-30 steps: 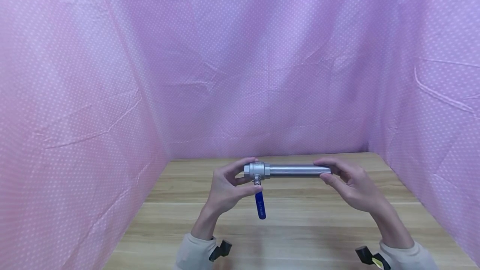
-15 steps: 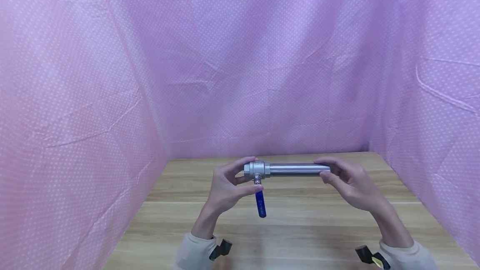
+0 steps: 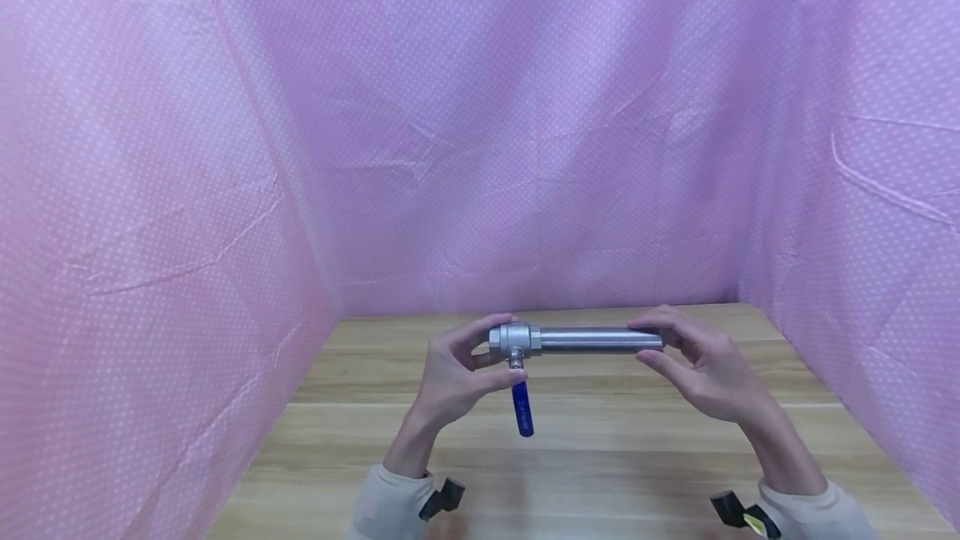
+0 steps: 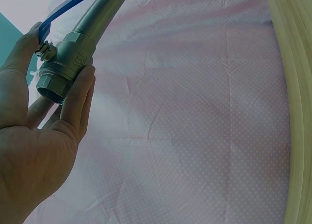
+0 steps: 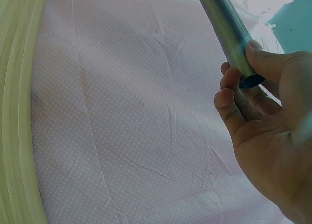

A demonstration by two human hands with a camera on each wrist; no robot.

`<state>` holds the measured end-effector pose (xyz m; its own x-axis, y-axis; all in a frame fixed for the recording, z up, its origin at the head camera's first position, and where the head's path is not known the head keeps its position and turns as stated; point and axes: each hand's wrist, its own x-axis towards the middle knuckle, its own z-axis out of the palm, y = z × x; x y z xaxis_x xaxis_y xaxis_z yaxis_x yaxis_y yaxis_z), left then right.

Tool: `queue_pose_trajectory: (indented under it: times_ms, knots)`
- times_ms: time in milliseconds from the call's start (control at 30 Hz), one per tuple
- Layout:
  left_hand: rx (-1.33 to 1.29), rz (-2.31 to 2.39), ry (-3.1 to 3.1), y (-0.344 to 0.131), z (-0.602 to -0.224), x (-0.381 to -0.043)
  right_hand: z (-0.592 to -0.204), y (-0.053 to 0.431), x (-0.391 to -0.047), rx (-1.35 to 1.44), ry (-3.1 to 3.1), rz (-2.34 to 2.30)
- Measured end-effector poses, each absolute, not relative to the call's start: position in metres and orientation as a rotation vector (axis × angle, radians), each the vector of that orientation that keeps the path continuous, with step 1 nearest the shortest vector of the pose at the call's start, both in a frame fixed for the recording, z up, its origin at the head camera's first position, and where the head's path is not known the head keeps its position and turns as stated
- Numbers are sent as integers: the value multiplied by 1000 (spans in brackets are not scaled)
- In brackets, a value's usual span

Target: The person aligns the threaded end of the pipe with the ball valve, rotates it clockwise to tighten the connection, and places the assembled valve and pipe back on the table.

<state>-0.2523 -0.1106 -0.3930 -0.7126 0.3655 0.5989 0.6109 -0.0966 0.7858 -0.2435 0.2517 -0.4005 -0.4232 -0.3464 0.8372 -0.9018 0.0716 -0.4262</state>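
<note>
A silver ball valve [image 3: 515, 340] with a blue lever handle [image 3: 522, 408] sits on the left end of a smooth metal pipe [image 3: 592, 340]. The two are joined in one straight line, held level above the table. My left hand [image 3: 453, 373] grips the valve, its fingers behind the body and its thumb at the base of the lever. In the left wrist view the valve's open hexagonal end [image 4: 53, 87] faces the palm. My right hand [image 3: 705, 369] pinches the pipe's right end between thumb and fingers. The right wrist view shows the pipe's hollow end [image 5: 252, 81] near the palm.
A light wood-grain table [image 3: 600, 457] lies under both hands. Pink dotted cloth [image 3: 525, 148] hangs at the back and along both sides. A black wrist mount [image 3: 442, 498] shows at the left sleeve and another mount [image 3: 738, 512] at the right.
The right thumb has shifted slightly down along the pipe's lower edge. The left hand, valve and pipe stay almost where they were.
</note>
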Motion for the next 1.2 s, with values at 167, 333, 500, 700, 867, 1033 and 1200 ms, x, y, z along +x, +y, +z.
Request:
queue_pose_trajectory:
  times_ms: [167, 333, 500, 700, 867, 1033, 1200]
  knots:
    - [-1098, -1908, -1966, -110, -393, -253, -401, 252, -243, 1187, -1852, 1286]
    - [-1094, -1915, -1968, -110, -393, -253, -400, 252, -242, 1164, -1870, 1235]
    - [-1102, -1915, -1963, -110, -392, -252, -399, 253, -243, 1176, -1865, 1204]
    - [-1108, -1912, -1958, -110, -391, -251, -398, 252, -241, 1153, -1883, 1180]
    - [-1121, -1909, -1940, -111, -392, -252, -399, 252, -240, 1125, -1925, 1203]
    - [-1093, -1925, -1958, -110, -394, -253, -401, 254, -237, 1034, -2045, 1231]
    - [-1070, -1925, -1994, -110, -396, -257, -403, 255, -239, 1011, -2084, 1203]
